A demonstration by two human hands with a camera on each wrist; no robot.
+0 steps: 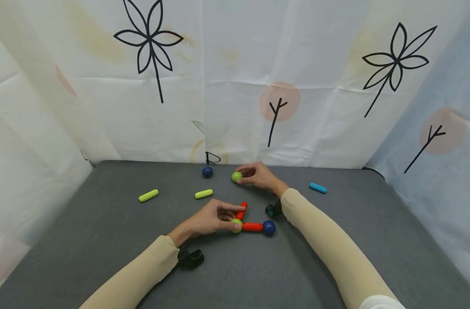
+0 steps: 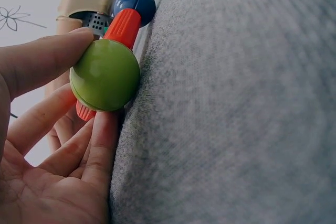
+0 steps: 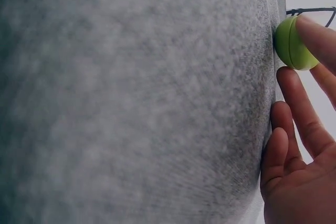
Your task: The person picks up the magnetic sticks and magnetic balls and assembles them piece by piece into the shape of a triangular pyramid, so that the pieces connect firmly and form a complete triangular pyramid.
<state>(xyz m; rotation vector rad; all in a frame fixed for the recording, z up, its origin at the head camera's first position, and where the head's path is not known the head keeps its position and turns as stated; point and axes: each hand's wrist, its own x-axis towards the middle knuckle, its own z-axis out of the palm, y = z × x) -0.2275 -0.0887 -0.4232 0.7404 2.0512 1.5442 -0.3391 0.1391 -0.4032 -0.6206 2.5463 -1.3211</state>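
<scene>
My left hand [image 1: 213, 217] pinches a green ball [image 2: 105, 75] at the corner of a joined piece low on the table. From that ball one red rod [image 1: 252, 226] runs right to a dark blue ball [image 1: 269, 228], and a second red rod [image 1: 242, 210] points away toward the back, partly behind my fingers. Farther back, my right hand [image 1: 261, 177] has thumb and fingers around another green ball [image 3: 294, 44], which sits at the table surface. A loose dark blue ball [image 1: 207, 172] lies left of it.
Two yellow-green rods, one at left [image 1: 148, 195] and one nearer the middle [image 1: 203, 194], lie on the grey table [image 1: 103, 240]. A light blue rod [image 1: 318, 187] is at the right. Behind the table hangs a printed white curtain [image 1: 235, 107].
</scene>
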